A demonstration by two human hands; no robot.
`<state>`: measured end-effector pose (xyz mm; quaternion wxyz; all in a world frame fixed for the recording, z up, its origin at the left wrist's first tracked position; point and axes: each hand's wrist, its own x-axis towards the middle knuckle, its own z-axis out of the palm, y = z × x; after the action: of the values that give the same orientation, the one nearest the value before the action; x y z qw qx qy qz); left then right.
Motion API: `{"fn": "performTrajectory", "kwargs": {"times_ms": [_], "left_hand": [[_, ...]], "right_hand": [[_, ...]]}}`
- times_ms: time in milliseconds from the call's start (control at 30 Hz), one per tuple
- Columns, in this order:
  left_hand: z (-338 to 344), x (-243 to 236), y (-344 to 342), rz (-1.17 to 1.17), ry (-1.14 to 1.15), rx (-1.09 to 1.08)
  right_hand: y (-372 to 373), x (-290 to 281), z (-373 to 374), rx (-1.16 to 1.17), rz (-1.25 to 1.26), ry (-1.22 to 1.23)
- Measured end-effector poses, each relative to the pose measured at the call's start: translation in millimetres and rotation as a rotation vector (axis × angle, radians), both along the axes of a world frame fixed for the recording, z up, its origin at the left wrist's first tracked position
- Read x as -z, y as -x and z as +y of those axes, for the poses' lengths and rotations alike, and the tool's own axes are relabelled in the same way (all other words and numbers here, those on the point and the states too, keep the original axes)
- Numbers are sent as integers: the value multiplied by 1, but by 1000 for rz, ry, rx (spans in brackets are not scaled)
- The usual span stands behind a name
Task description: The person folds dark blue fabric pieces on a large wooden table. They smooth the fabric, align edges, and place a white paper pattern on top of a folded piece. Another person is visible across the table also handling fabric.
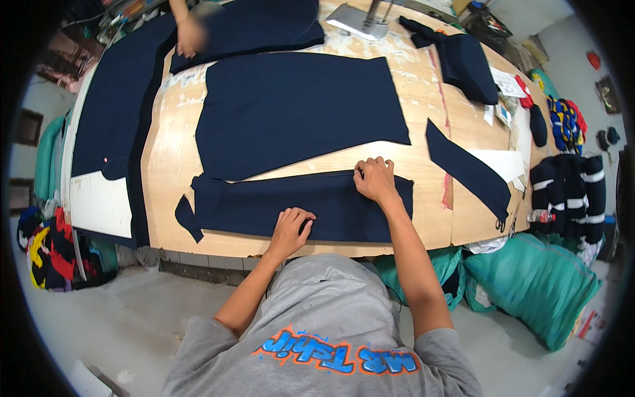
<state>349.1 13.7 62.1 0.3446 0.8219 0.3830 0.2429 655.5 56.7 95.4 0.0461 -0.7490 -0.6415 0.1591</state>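
Along the near edge of the table lies a long navy fabric panel [317,212], spread nearly flat. My left hand [291,230] rests on its near part, fingers bent slightly and the thumb apart. At the panel's far edge, my right hand [376,180] curls its fingers around the cloth and pinches it. A larger navy fabric piece [301,112] lies flat just beyond, with a narrow wedge of bare wood between the two. A small pointed navy scrap [188,218] sits at the panel's left end.
Another person's hand [190,40] works at a navy stack [264,26] at the far left. A metal machine base [359,23] stands at the back. On the right are a navy strip [469,169], scissors [501,225] and dark bundles [466,66]. Green sacks [529,281] sit below.
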Motion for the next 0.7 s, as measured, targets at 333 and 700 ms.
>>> {"fn": "performTrajectory", "kwargs": {"times_ms": [333, 700], "left_hand": [[7, 0, -1, 5, 96, -62], [15, -8, -48, -404, 1058, -564]], "right_hand": [[43, -13, 17, -239, 215, 48], [58, 0, -58, -503, 205, -313]]}}
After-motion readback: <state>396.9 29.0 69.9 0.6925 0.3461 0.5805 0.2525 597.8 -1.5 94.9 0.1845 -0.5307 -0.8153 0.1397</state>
